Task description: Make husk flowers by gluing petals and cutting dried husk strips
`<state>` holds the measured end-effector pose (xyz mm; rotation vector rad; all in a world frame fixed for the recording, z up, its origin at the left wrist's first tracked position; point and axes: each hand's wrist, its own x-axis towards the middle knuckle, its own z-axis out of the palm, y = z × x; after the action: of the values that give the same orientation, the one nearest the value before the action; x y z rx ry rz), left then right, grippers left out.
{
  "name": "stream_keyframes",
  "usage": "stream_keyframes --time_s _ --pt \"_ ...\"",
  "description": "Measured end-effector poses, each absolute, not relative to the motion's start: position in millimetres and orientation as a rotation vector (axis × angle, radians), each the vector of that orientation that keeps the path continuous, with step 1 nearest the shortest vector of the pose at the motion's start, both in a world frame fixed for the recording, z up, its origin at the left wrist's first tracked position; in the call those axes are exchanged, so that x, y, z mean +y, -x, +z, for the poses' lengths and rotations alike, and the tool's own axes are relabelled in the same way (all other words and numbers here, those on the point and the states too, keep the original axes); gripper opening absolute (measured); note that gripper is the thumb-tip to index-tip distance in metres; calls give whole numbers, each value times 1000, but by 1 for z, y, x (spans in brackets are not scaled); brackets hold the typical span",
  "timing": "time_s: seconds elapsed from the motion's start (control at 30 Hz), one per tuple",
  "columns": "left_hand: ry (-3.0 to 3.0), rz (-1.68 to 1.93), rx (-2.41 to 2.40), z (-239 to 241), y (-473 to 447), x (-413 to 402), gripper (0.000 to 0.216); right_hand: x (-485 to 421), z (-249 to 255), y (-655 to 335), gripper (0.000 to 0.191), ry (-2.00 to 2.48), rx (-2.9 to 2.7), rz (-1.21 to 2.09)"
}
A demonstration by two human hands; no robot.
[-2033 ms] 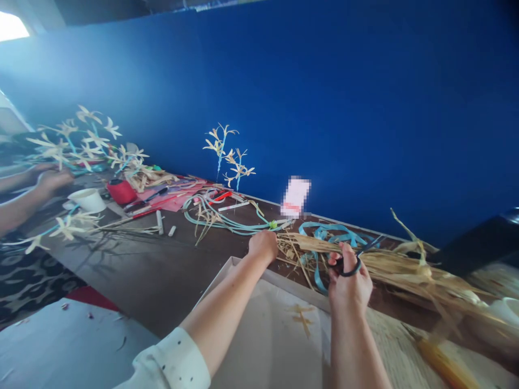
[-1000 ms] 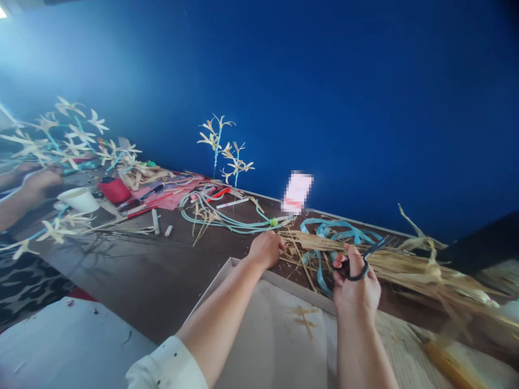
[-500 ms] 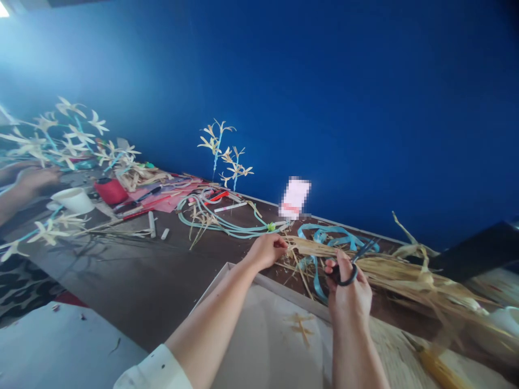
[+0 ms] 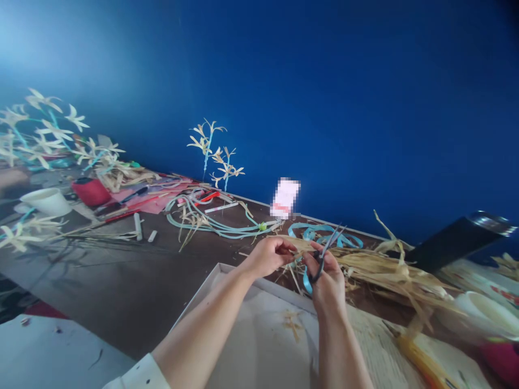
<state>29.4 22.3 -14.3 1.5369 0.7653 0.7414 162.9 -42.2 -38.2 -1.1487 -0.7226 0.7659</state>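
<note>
My left hand is closed in a pinch near the end of a dry husk strip. Close beside it, my right hand grips black-handled scissors, whose blades point up and away to the right. The right fingertips also meet the strip; their exact hold on it is too small to make out. Behind and under the hands lie a light-blue ribbon and small husk scraps. To the right of my right hand spreads a pile of dried corn husks.
A shallow white box stands below my hands. Coiled pale-blue cord, husk flowers, red thread and a white cup are leftward. A black cylinder and a white bowl stand at right. Another person's hand blurs at far left.
My right hand, with the scissors, has moved left, close to my left hand. The scissors now point more upward. The view has swung slightly right, bringing more of the black cylinder into sight.
</note>
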Motion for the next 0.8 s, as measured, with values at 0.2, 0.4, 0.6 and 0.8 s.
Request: stream_keyframes --time_s 0.2,0.4,0.6,0.8 --pt "-1637 726 889 -13 -23 27 29 -42 -38 -166 45 1118 -679 738" --pt "-1986 818 1269 -14 -14 31 34 -43 -36 -166 45 1084 -619 751" --pt "-1863 977 1086 -13 -17 29 30 -44 -33 -165 43 1030 -601 795" --pt "-1646 728 765 -4 -21 21 37 -46 -32 -162 41 1061 -673 805"
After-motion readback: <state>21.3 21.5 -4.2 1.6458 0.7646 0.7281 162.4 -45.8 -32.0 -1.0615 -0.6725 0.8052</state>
